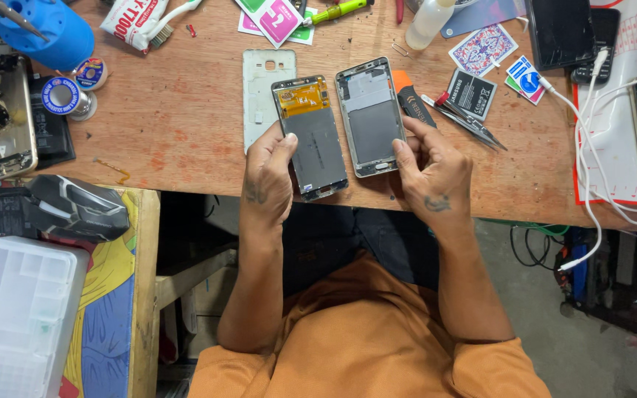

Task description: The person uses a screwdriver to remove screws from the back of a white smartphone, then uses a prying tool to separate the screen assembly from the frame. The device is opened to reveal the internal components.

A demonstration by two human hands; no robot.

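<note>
On a cluttered wooden counter (186, 125), the left hand (268, 173) grips a display assembly (313, 140); the right hand (430, 171) apparently pinches the phone frame (370, 118); edge-only holds suit both.

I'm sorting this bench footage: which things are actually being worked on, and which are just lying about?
In hand:
left hand holds the screen panel
right hand holds the phone frame

Lying about:
white back cover
battery
tweezers
solder spool
white cable
plastic organiser box
</note>
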